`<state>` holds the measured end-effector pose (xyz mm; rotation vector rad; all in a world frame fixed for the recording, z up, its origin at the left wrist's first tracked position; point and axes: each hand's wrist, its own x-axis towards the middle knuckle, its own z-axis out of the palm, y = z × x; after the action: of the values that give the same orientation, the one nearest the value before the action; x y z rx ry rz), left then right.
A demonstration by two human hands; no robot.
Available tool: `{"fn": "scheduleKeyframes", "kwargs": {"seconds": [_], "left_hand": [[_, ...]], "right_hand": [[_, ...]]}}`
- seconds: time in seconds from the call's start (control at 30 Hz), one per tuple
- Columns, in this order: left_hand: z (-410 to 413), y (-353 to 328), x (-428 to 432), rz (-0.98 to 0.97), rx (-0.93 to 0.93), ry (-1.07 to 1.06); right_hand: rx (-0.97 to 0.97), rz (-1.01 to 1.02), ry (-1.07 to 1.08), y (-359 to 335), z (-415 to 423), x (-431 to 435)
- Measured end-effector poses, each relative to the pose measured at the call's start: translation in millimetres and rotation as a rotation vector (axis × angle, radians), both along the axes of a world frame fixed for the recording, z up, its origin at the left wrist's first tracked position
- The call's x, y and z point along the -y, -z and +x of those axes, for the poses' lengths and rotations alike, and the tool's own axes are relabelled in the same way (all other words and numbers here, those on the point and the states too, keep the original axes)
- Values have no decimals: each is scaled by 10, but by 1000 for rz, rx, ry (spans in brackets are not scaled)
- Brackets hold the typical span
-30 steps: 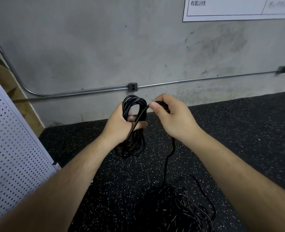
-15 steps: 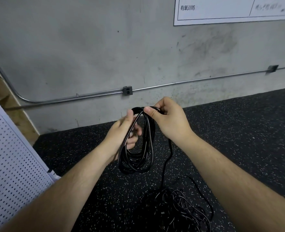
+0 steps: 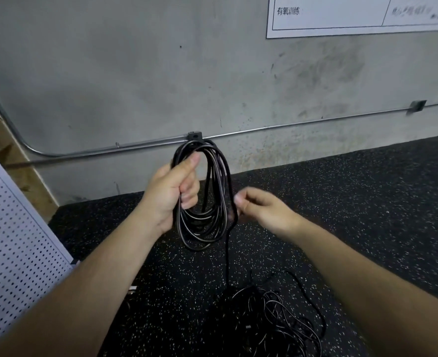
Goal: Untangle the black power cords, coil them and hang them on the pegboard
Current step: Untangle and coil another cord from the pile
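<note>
Two hands up: left hand (image 3: 170, 193) fingers wrap coil (image 3: 204, 239); right hand (image 3: 263, 211) fingers pinch trailing cord (image 3: 227, 261) beside it.

The white wall poster (image 3: 341, 16) reads "有氧训练"; its other handwriting is illegible.

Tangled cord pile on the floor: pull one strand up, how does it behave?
Probably floppy: the tangled pile lies in slack loops on the floor. Strands cross heavily, so it may snag and drag as a clump. The strand dropping from the coil by the right hand hangs limp, suggesting little stiffness.
</note>
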<state>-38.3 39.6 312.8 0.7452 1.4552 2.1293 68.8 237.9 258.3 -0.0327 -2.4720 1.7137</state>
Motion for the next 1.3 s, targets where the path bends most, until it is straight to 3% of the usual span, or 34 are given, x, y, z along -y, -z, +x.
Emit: {"fn": "scheduleKeyframes", "kwargs": {"seconds": [0.27,0.4,0.6,0.73,0.93,1.07,1.3], "left_hand": [[-189,-149,197,148,-20,-80],[-203,-143,201,118,-49,-47],[-208,-135,239,117,-49,-69],[-251,-127,267,92,-69,-313],[-411,154,267,-162,-217,-702],[-394,263,156,-237,-321,-707],[-431,267,138,-275,-308,-772]], "right_hand": [[306,123,-197,463,-34,188],[196,-112,-127,462,-176,314],[209,-66,-98,494,-282,416],[178,-220,-107,283,-221,360],[-39,-322,74,-367,-115,220],[-124,-267,211,-527,-108,320],[-23,-498,461,-612,-70,296]]}}
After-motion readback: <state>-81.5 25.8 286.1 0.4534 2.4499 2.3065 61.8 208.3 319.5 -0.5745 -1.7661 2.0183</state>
